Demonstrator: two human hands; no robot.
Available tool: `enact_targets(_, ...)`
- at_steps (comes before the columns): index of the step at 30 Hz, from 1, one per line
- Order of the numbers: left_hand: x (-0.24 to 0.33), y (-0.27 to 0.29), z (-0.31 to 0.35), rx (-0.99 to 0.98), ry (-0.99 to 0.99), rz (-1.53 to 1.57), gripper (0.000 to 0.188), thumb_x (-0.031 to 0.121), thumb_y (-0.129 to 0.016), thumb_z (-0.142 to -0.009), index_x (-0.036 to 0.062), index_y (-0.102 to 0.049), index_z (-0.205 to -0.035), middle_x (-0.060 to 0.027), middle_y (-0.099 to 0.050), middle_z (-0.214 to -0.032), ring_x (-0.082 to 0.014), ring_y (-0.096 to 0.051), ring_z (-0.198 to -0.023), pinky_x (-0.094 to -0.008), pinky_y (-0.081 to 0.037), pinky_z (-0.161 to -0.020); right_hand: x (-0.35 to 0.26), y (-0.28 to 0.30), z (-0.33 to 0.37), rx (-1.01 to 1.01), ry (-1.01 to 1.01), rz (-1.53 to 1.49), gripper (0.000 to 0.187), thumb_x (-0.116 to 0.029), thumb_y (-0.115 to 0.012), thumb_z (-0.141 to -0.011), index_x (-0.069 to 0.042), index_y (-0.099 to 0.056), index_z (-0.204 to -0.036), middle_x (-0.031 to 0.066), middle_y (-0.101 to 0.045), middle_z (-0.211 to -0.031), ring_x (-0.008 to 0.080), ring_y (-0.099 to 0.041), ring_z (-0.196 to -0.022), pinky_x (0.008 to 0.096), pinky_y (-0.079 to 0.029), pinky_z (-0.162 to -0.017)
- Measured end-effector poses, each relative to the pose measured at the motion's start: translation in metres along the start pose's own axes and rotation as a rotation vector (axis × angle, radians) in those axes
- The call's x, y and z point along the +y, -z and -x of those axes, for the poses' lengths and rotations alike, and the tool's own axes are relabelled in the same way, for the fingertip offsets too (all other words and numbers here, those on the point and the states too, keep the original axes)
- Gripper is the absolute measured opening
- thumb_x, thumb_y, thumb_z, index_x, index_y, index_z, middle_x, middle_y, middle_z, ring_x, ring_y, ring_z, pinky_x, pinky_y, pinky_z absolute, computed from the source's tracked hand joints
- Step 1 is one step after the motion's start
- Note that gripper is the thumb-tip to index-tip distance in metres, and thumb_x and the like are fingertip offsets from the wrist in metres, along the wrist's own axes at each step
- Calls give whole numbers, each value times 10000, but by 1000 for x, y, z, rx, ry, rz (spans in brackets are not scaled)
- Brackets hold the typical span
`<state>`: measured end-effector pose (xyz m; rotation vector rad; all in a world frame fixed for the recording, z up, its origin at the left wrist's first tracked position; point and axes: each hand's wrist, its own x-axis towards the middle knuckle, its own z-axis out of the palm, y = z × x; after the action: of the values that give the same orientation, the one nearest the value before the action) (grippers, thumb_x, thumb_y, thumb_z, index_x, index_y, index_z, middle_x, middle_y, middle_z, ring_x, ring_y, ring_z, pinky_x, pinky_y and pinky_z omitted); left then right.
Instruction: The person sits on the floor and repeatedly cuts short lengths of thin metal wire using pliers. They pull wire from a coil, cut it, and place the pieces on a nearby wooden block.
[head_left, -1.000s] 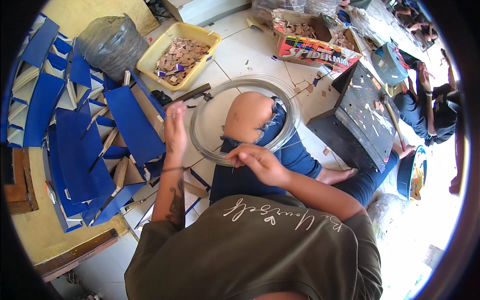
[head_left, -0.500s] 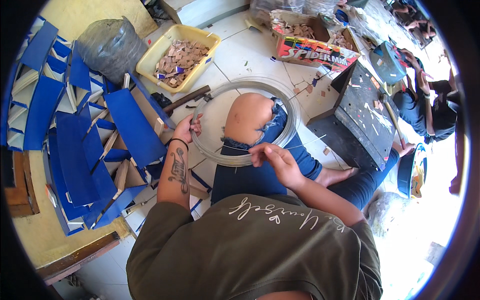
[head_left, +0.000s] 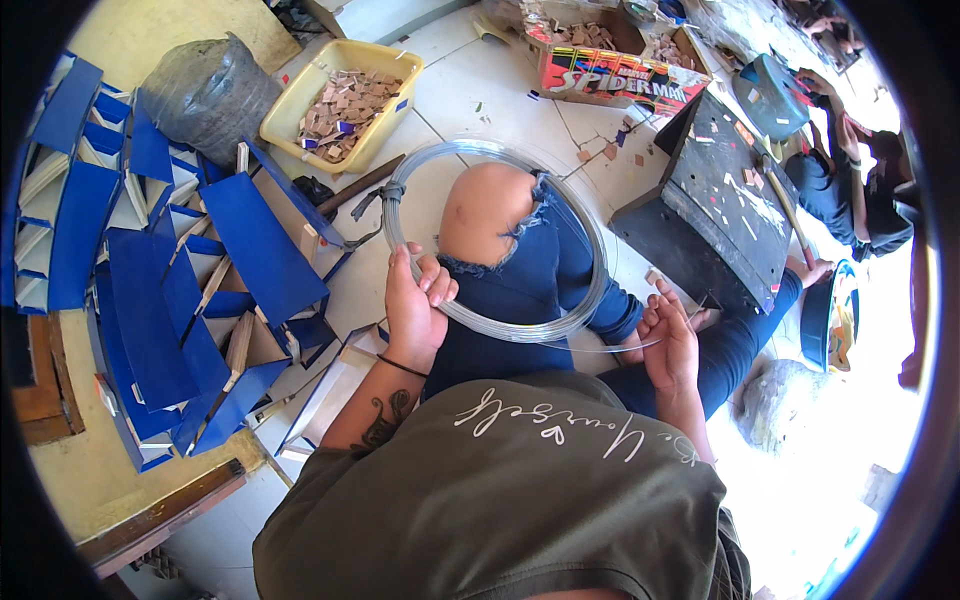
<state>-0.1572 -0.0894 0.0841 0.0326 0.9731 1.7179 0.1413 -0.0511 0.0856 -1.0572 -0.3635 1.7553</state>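
left hand (head_left: 415,305) is now clamped on the near-left edge of the big coil of thin grey steel wire (head_left: 590,255), which sits looped round the bent knee in ripped blue jeans (head_left: 530,265). half a second ago the right hand (head_left: 672,345) was in close by the coil; now it's swung out right, fingers pinched on a loose straight strand (head_left: 610,348), so a length is getting drawn off. blue card pieces (head_left: 150,290) and a yellow plastic tub of small brown chips (head_left: 340,100) lie on the floor to the left.
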Motion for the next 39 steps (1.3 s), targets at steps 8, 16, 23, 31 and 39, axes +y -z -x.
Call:
enact_targets(8,-6,-24,25,-125,-97,-54,222,333,-337,-954,121,-399,-937,24,-297,-520,-80,-286,-406,-236,-304,-454,-5,33,65,-587,-377,350,779,-677,-554,-669,-17,-457,-1072,88,-561,-816,146,-529,-691,244,-394,-575)
enact_targets(16,-10,-52,29,-163,-174,-153,218,326,-349,-950,117,-413,-943,36,-285,-530,-63,-272,-414,-229,-294,-470,-16,39,69,-682,-200,3,533,-459,-677,-712,-41,-448,-952,62,-509,-642,142,-472,-570,231,-364,-518)
enact_targets(23,-18,-83,26,-226,-205,-147,202,303,-357,-952,107,-406,-948,37,-317,-547,-68,-288,-423,-226,-293,-464,11,67,86,115,-443,29,676,-684,-307,-809,-71,-510,-1009,38,-519,-686,134,-483,-589,241,-374,-503)
enact_targets(31,-45,-100,31,-232,-246,-203,196,300,-369,-949,108,-398,-977,31,-324,-570,-70,-293,-431,-227,-290,-463,-123,59,117,-17,-184,1701,199,-177,-617,-783,-35,-599,-921,26,-505,-524,77,-453,-452,250,-350,-431)
enact_targets(39,-51,-98,38,-242,-293,-219,190,258,-379,-944,78,-382,-1006,3,-357,-604,-92,-331,-418,-250,-325,-445,-40,-60,67,-1064,325,1250,353,-301,-547,-858,5,-539,-1033,146,-568,-963,268,-560,-908,350,-433,-781)
